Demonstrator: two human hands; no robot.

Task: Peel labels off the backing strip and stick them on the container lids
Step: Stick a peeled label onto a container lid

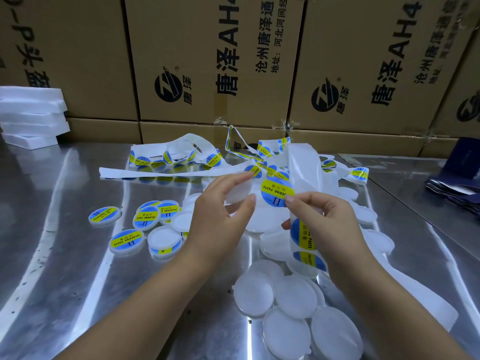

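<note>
My left hand [220, 206] grips a translucent white round plastic lid [239, 192]; my right hand [322, 219] pinches a blue-and-yellow round paper label [275, 190], seemingly peeled free. Next: centre it, press flat.

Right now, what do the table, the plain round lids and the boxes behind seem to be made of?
Table: polished metal, likely stainless steel, judging by its bright, mirror-like reflections.
Plain lids: frosted translucent plastic, it seems; light passes through, and the rims look thin and moulded.
Boxes: matte brown cardboard, with black print and taped seams.
The left hand holds one lid; the right hand pinches a glossy label.
</note>
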